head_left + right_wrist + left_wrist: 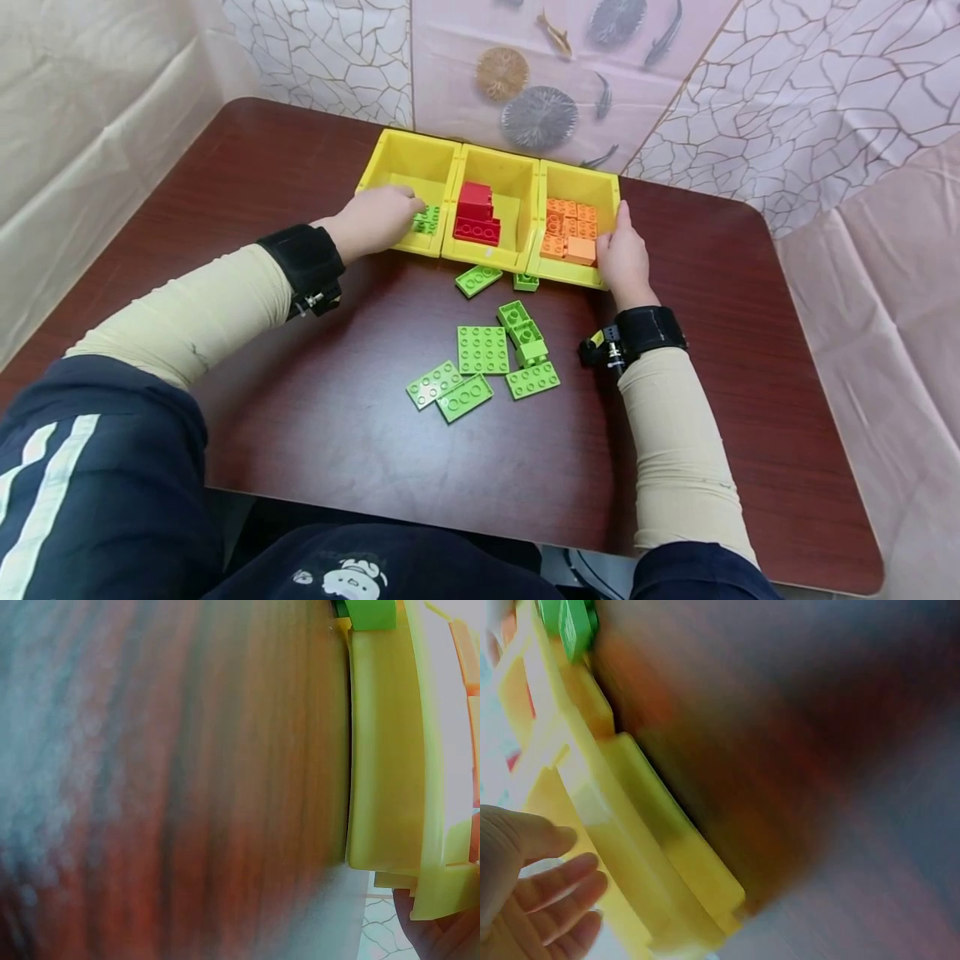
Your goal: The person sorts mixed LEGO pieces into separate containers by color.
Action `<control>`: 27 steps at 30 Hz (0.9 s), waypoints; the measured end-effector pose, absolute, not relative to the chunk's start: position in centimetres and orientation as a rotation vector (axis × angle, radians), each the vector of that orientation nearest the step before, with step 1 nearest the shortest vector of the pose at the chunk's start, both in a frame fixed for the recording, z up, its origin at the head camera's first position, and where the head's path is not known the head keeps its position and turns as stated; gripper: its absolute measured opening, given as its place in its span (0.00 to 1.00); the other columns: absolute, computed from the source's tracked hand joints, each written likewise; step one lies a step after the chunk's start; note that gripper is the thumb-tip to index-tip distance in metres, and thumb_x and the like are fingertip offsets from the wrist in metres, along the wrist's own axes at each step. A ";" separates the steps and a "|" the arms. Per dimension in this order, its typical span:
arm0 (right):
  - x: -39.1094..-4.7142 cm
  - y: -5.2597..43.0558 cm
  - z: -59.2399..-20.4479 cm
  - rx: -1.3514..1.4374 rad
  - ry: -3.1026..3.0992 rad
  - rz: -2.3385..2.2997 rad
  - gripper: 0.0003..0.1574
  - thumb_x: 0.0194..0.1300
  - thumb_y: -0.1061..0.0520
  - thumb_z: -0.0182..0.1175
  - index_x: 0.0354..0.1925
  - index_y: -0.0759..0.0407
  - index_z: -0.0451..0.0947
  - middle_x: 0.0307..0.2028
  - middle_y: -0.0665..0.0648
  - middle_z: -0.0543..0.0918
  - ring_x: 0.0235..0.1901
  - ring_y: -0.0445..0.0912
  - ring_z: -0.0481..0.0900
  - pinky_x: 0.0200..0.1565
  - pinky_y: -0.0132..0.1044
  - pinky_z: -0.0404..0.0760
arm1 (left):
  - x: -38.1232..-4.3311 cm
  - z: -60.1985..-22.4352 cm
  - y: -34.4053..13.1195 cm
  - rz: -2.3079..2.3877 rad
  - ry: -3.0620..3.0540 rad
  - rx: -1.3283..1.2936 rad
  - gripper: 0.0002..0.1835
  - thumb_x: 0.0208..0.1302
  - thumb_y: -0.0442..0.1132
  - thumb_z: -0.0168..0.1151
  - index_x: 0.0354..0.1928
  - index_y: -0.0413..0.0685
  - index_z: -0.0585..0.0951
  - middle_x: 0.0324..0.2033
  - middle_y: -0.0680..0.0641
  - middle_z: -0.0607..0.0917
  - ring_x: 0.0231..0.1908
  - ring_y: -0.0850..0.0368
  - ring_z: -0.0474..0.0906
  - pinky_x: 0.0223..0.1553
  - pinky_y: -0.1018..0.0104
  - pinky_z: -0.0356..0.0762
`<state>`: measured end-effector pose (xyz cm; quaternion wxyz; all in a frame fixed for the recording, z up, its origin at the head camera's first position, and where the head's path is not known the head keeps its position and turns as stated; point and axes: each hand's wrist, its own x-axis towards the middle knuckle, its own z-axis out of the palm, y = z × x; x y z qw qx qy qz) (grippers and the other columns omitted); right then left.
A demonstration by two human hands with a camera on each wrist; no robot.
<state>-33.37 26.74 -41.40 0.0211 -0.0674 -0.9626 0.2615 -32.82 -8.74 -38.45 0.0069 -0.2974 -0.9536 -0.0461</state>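
A yellow three-compartment bin (534, 212) lies across the far part of the table. My left hand (378, 218) hovers over its left compartment, near the green bricks (427, 220) inside. In the left wrist view, thumb and fingers (562, 896) are loosely bent and apart, with nothing between them. My right hand (626, 258) grips the bin's right end, thumb over the rim beside the orange bricks (573, 223). In the right wrist view the bin's wall (386, 750) hides most of that hand. Red bricks (476, 215) sit in the middle compartment.
In front of the bin lie several loose green pieces, among them a square plate (483, 350), flat plates (465, 398) and a row of bricks (522, 332). One green plate (478, 281) and a small brick (526, 282) are close to the bin's front wall. A patterned cloth (555, 75) hangs behind.
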 end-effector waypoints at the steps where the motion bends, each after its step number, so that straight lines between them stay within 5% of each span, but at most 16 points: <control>1: -33.4 26.8 -41.5 -0.212 -2.982 0.811 0.40 0.70 0.57 0.36 0.73 0.50 0.30 0.57 0.71 0.69 0.42 0.59 0.71 0.43 0.48 0.68 | -32.3 -38.5 -8.5 -0.159 -2.943 -0.954 0.13 0.64 0.30 0.48 0.46 0.38 0.79 0.34 0.41 0.76 0.35 0.46 0.72 0.39 0.54 0.73; 10: -33.4 27.1 -41.6 -0.223 -2.982 0.817 0.40 0.70 0.56 0.35 0.73 0.50 0.29 0.49 0.71 0.72 0.40 0.58 0.70 0.44 0.48 0.67 | -27.5 -40.1 -5.0 -0.188 -2.536 -1.602 0.09 0.61 0.30 0.52 0.38 0.43 0.81 0.31 0.47 0.77 0.33 0.52 0.73 0.35 0.60 0.73; 15: -33.5 27.1 -41.7 -0.218 -2.987 0.821 0.40 0.70 0.56 0.36 0.73 0.50 0.29 0.47 0.70 0.72 0.42 0.58 0.71 0.46 0.49 0.68 | -25.1 -41.1 -3.7 -0.142 -2.387 -1.907 0.12 0.64 0.32 0.51 0.44 0.45 0.82 0.40 0.47 0.80 0.40 0.51 0.76 0.43 0.59 0.73; 20: -33.6 26.9 -41.7 -0.204 -2.988 0.822 0.40 0.70 0.56 0.35 0.73 0.50 0.29 0.40 0.69 0.72 0.38 0.58 0.71 0.43 0.48 0.68 | -24.2 -41.9 -3.6 -0.059 -2.374 -1.966 0.13 0.65 0.32 0.50 0.46 0.48 0.81 0.46 0.47 0.78 0.44 0.51 0.74 0.45 0.58 0.72; 27: -33.6 26.8 -41.5 -0.215 -3.001 0.816 0.40 0.71 0.55 0.35 0.73 0.48 0.28 0.43 0.70 0.73 0.39 0.57 0.71 0.44 0.47 0.68 | -24.5 -42.1 -5.5 -0.123 -2.434 -1.865 0.13 0.65 0.35 0.53 0.48 0.46 0.81 0.44 0.46 0.79 0.42 0.51 0.75 0.44 0.57 0.72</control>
